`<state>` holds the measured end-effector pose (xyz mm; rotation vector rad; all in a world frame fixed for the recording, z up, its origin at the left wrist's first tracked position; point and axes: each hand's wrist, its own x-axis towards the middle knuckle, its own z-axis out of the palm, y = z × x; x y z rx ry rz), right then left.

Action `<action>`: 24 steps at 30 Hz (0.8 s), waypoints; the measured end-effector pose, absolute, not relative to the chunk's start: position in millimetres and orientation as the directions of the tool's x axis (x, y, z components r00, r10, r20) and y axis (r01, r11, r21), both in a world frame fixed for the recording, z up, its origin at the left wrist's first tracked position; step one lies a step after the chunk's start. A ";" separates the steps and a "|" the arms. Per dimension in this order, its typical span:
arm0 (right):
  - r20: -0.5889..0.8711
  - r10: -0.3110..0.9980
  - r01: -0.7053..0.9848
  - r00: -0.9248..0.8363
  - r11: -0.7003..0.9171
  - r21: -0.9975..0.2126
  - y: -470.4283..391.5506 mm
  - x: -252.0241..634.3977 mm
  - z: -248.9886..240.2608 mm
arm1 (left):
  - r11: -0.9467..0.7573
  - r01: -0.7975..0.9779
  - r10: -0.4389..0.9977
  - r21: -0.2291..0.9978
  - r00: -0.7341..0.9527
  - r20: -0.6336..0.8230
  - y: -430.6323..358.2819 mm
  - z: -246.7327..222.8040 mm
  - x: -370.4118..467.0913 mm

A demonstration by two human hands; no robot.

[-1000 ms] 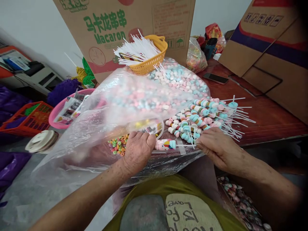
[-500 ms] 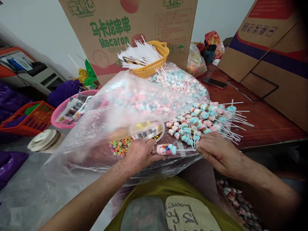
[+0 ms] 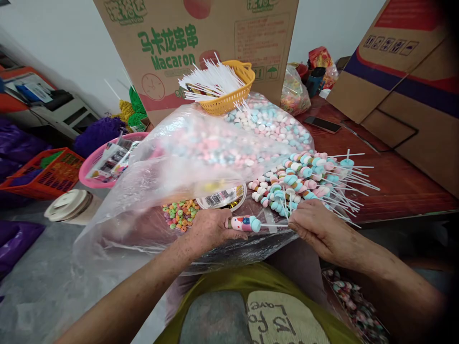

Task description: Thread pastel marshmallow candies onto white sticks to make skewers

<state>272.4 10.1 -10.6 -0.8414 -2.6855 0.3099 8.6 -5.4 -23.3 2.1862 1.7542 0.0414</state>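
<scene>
Between my hands a marshmallow skewer point(image 3: 255, 224) lies level, with a colourful printed wrap point(image 3: 241, 223) round part of it and a white stick running right. My left hand point(image 3: 211, 230) is closed on its left end, the thumb underneath. At the other side my right hand point(image 3: 319, 231) pinches the end of the white stick; its fingertips are partly hidden. Just behind my right hand lies a pile of marshmallow skewers point(image 3: 290, 184), their sticks pointing right. Small coloured candy rings point(image 3: 180, 214) are heaped beyond my left hand, beside a round tub point(image 3: 245, 198) holding printed packets.
A clear plastic bag point(image 3: 118, 229) of loose marshmallows point(image 3: 272, 122) spreads over the red-brown table point(image 3: 390, 186). On top sits a yellow basket point(image 3: 229, 101) of white sticks. Cardboard boxes point(image 3: 218, 28) stand behind and right. A phone point(image 3: 322, 124) and a pink basin point(image 3: 88, 172) flank the bag.
The wrap on the skewer shows a slightly different side of its print, so the skewer has turned a little. Both hands keep their holds; the view has shifted slightly.
</scene>
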 end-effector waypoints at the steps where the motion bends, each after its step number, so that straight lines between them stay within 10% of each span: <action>1: 0.229 0.586 0.516 -0.777 0.802 -0.301 9.5 269.5 -12.5 | -0.176 0.934 0.951 0.309 0.243 -0.193 -4.9 -24.2 9.7; 10: 0.185 0.580 0.530 -0.793 0.807 -0.260 10.5 261.3 -14.1 | -0.354 0.909 0.908 0.222 0.391 -0.151 1.1 -27.7 11.1; 18: 0.132 0.556 0.520 -0.820 0.822 -0.231 8.6 238.8 -9.0 | -0.362 0.818 0.856 0.446 0.482 -0.189 -0.6 -24.6 43.4; 24: 0.197 0.539 0.494 -0.819 0.837 -0.235 16.3 239.5 -13.8 | -0.128 0.476 0.782 0.870 0.588 -0.207 4.0 -11.0 22.0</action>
